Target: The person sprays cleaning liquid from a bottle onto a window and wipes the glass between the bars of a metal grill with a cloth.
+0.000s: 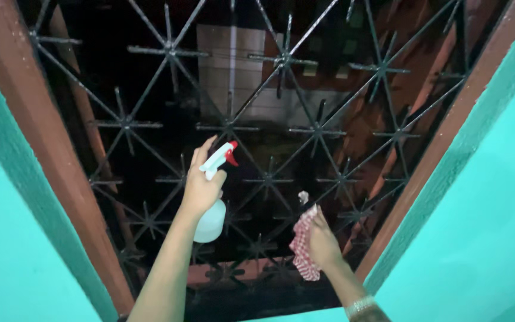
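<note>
- Our left hand (pixel 201 188) is wrapped around the neck of a spray bottle (pixel 213 206), fingers closed on it, with the forefinger raised along the top of the head.
- Our right hand (pixel 323 241) is closed on a cloth (pixel 303 247), pressing it against the grille (pixel 281 59).
- We see the bottle held up in front of the grille, left of centre: its pale body hangs below our fist, its white head sticks out above, and its red nozzle (pixel 232 156) points right and toward the bars.
- We see the cloth, red-and-white checked, bunched low on the grille to the right of the bottle, well apart from it; part of it hangs below our palm.
- We notice a small pale patch (pixel 303 197) on a bar just above the cloth; we cannot tell what it is.
- We wear a metal bracelet (pixel 359 307) on the right wrist, at the lower edge of the view.
- We face a grille of dark metal bars crossing in diamonds, with star-shaped spokes at each crossing.
- We see a brown frame (pixel 43 137) running around the grille, slanting down both sides.
- We see turquoise walls (pixel 490 209) flanking the frame on left and right.
- We make out darkness beyond the bars, with a pale tiled wall (pixel 222 65) at upper centre.
</note>
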